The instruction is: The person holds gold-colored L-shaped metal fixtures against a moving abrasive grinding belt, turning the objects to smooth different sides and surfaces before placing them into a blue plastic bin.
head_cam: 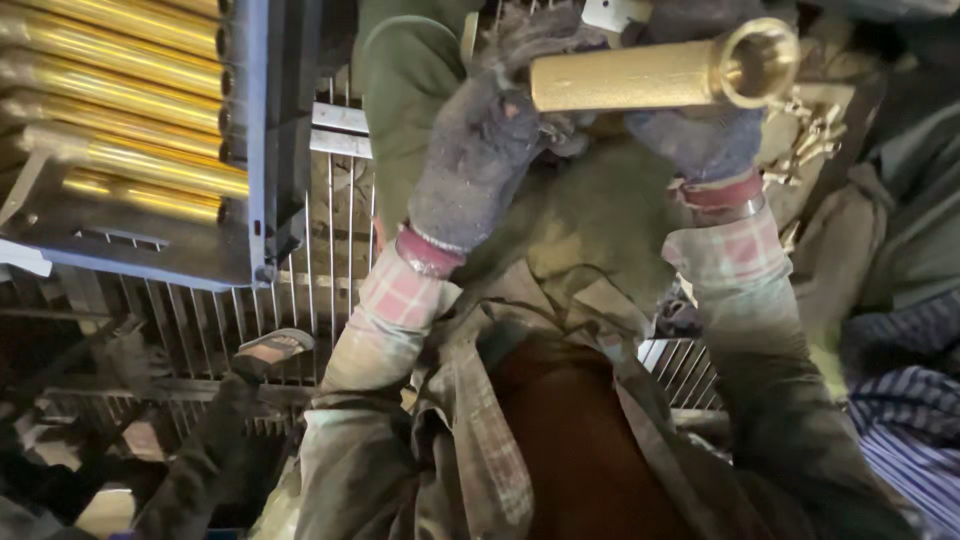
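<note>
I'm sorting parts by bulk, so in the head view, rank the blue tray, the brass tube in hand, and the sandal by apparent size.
1. Blue tray
2. Brass tube, though nearness to the camera enlarges it
3. Sandal

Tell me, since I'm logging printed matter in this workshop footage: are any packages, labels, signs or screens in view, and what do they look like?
None can be made out: no label, sign, screen or printed package.
Nearest to a container: blue metal tray, upper left, holding brass tubes in rows.
Brass tube, top centre, held between gloved left hand and right hand; plain golden surface, open end.
</note>
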